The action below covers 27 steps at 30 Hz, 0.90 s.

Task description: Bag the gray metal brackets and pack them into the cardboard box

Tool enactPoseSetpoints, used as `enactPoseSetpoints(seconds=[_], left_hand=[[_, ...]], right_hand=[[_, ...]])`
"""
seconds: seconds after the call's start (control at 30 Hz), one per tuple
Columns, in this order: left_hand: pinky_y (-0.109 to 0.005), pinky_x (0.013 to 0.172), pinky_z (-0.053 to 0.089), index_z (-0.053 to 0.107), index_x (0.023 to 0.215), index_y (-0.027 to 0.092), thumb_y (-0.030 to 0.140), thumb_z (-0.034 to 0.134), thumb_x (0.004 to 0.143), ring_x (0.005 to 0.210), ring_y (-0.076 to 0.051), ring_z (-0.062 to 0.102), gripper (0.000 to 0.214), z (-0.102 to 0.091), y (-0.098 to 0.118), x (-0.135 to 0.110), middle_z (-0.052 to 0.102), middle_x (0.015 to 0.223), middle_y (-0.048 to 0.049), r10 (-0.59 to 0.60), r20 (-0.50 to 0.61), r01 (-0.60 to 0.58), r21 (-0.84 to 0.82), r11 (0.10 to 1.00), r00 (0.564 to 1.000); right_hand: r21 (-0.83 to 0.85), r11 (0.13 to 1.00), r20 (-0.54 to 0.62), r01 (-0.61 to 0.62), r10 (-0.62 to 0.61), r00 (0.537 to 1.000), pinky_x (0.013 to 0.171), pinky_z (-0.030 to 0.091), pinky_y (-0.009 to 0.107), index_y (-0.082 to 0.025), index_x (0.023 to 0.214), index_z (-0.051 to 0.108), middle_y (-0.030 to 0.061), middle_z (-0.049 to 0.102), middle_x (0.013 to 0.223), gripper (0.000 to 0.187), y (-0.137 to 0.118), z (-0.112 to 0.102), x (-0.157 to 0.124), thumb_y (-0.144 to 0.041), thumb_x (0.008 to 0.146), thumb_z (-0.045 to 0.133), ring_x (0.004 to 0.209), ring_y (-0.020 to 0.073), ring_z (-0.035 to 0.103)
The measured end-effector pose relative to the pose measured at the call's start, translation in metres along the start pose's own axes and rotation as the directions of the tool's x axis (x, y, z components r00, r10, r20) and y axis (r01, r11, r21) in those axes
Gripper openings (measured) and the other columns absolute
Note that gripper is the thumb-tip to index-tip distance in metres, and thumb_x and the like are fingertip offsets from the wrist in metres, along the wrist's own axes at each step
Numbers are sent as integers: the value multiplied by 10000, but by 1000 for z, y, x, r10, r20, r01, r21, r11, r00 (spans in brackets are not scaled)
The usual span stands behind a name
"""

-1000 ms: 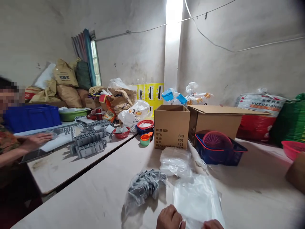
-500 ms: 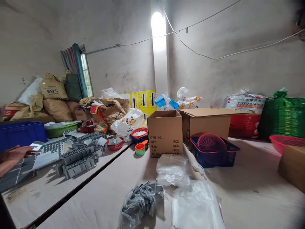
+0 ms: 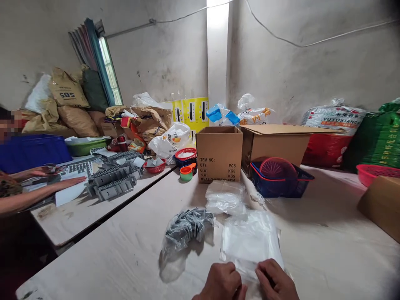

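Observation:
My left hand (image 3: pixel 222 281) is closed at the near edge of a stack of clear plastic bags (image 3: pixel 250 237), its fingers curled round a bag's edge. Opposite it, my right hand (image 3: pixel 276 280) pinches the same edge between thumb and fingers. Thin film stretches between the two hands. Left of the stack lies a filled plastic bag (image 3: pixel 189 229) with several grey plastic pieces inside, its loose end spread toward me. A second pile of clear bags (image 3: pixel 225 198) rests just beyond, in front of a cardboard box.
An open cardboard box (image 3: pixel 219 156) stands mid-table, a larger carton (image 3: pixel 275 146) behind it. A blue basket (image 3: pixel 281 183) sits to the right. On the left table, a co-worker's hand (image 3: pixel 73 183) lies on white paper beside stacked grey parts (image 3: pixel 115 185). A gap separates the tables.
The view has tilted down and my two hands now show at the bottom, on the bag stack. The co-worker has leaned in and lays a hand on white paper.

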<state>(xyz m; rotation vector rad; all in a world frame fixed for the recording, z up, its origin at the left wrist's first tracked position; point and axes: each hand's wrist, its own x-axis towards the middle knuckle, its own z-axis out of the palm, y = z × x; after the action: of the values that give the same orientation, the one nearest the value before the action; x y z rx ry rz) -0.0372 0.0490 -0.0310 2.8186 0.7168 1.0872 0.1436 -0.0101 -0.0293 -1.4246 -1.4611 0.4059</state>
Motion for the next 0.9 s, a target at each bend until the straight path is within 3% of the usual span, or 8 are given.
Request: enactPoseSetpoints(seconds=[0.13, 0.27, 0.37, 0.5, 0.63, 0.77, 0.9], left_hand=[[-266, 418, 215, 457, 571, 195, 231, 509, 720, 458, -113, 438, 162, -21, 17, 6, 483, 521, -15, -8, 10, 8, 55, 998, 1000], [-286, 529, 339, 488, 654, 195, 231, 494, 769, 598, -159, 504, 121, -45, 35, 18, 532, 654, -41, -89, 19, 85, 146, 986, 996], [-356, 660, 389, 521, 722, 190, 263, 516, 760, 751, -216, 520, 82, -59, 34, 37, 561, 795, -71, -180, 14, 171, 253, 952, 984], [-457, 877, 333, 559, 907, 178, 295, 529, 765, 1015, -277, 470, 187, -78, 5, 72, 542, 1099, -114, -290, -17, 275, 380, 883, 957], [-492, 938, 256, 567, 964, 170, 300, 515, 781, 1064, -280, 436, 230, -86, -37, 93, 526, 1119, -127, -390, 20, 324, 518, 791, 921], [-534, 936, 211, 587, 923, 182, 342, 561, 746, 1006, -285, 450, 240, -81, -64, 90, 544, 1067, -114, -431, 127, 287, 576, 766, 893], [-493, 843, 280, 586, 941, 189, 311, 550, 751, 938, -280, 462, 229, -74, -74, 82, 558, 988, -107, -467, 143, 308, 581, 753, 872]], right_hand=[[8, 1000, 6, 11, -11, 1000, 606, 465, 228, -199, 692, 609, 26, 581, 695, 263, -5, -5, 0, -401, 831, 514, 636, 149, 574], [3, 1000, -2, -4, 4, 1000, 598, 457, 235, -200, 708, 613, 25, 586, 701, 251, -10, -7, -2, -402, 825, 521, 639, 153, 568], [-13, 1000, 1, -22, 22, 1000, 602, 451, 238, -200, 719, 612, 24, 590, 712, 251, -11, -7, -3, -403, 829, 512, 645, 155, 565], [-43, 999, 20, -19, 20, 1000, 623, 441, 240, -205, 715, 593, 17, 585, 715, 244, -11, -9, -2, -395, 838, 501, 656, 154, 559], [-53, 998, 30, -28, 29, 999, 642, 436, 242, -207, 711, 575, 12, 574, 723, 240, -9, -8, -2, -382, 850, 487, 665, 149, 555], [-53, 998, 41, -31, 33, 999, 639, 434, 244, -207, 720, 575, 11, 571, 728, 236, -7, -7, -3, -383, 850, 489, 669, 148, 553], [-44, 999, 36, -25, 27, 999, 633, 435, 245, -206, 725, 578, 13, 575, 723, 240, -9, -7, -3, -387, 851, 484, 666, 150, 555]])
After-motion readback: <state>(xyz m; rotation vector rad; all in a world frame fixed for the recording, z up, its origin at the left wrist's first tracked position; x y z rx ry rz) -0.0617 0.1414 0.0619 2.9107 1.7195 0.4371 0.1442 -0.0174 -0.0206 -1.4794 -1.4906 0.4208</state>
